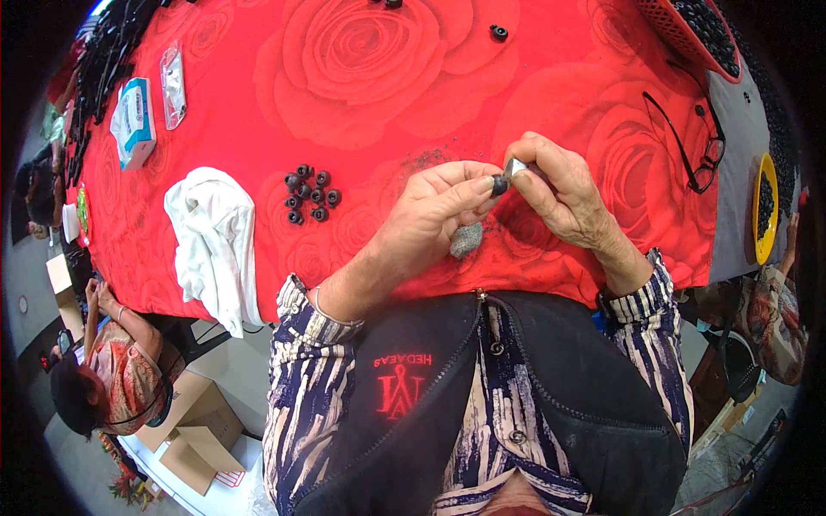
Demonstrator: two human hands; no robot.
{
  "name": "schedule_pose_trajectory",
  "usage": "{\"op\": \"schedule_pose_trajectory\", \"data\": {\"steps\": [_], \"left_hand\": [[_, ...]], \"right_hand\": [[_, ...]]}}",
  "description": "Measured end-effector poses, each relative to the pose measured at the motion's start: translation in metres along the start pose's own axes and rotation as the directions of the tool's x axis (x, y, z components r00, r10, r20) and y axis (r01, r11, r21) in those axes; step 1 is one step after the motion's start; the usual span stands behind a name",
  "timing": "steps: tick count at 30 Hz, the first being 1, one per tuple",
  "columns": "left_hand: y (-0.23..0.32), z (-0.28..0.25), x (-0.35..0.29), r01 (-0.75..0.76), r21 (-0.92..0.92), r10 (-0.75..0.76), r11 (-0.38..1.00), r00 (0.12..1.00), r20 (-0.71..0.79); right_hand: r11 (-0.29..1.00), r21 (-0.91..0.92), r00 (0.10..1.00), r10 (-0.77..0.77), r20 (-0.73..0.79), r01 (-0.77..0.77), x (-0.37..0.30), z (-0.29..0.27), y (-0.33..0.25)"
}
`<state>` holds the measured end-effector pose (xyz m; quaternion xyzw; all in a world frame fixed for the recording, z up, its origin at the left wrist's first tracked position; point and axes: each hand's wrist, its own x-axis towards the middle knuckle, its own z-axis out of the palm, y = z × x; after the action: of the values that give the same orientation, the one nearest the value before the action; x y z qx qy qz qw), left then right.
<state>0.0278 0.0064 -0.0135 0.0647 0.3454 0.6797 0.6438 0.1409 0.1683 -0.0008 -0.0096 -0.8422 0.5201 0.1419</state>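
Observation:
Between the fingertips of my left hand (434, 202) is a small round black part (499, 185), pinched with the thumb on it. My right hand (564, 193) is closed on a small silver blade (514, 168), whose edge meets the black part; its handle end is hidden in the fingers. Below my left fingers a grey, rough-looking lump (466, 241) lies on the red cloth. Dark crumbs (428, 158) are scattered on the cloth just beyond my hands. To the left sits a loose group of several similar black parts (310, 193), ring-shaped with a hole.
A white cloth (211, 241) lies at the left, with a tissue pack (133, 125) and clear plastic packet (173, 86) beyond. Eyeglasses (705, 159) rest at the right. A red basket (688, 34) and yellow bowl (764, 206) hold black parts. Another person (120, 370) sits at left.

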Motion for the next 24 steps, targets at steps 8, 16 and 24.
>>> {"op": "schedule_pose_trajectory", "data": {"steps": [8,16,24], "left_hand": [[0.002,-0.002,0.0,0.026,0.046,-0.026,0.999,1.0,-0.001],[0.01,0.008,0.003,-0.083,-0.06,0.075,0.995,0.989,-0.129],[0.0,0.004,0.002,0.015,0.017,-0.014,1.0,0.999,-0.046]], "right_hand": [[0.999,-0.049,1.0,-0.02,0.015,0.021,0.001,-0.001,0.0],[0.994,0.098,0.996,-0.055,0.065,0.049,-0.001,-0.001,0.002],[0.954,-0.114,0.954,-0.287,-0.086,0.277,0.003,0.004,-0.005]]}}
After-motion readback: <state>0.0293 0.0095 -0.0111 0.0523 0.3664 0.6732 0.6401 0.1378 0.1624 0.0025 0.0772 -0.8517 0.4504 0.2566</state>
